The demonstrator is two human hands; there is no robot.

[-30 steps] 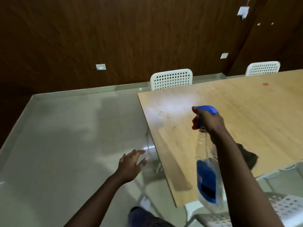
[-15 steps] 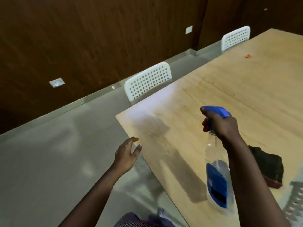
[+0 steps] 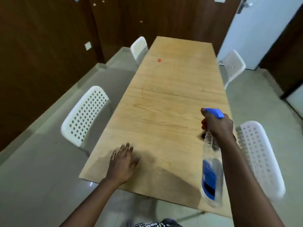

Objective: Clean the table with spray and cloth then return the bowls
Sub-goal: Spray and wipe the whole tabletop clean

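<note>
Over the wooden table [image 3: 172,99], the right hand [image 3: 218,125] grips the spray bottle [image 3: 211,169] hanging below its fist, while the left hand [image 3: 122,163] lies flat, fingers spread.

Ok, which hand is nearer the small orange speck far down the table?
Right, though narrowly. The right hand, gripping the spray bottle, is over the table's right side, well short of the orange speck. The left hand is by the near end, farther back.

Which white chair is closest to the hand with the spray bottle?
The near white chair, just beside the right hand. The others stand farther off.
</note>
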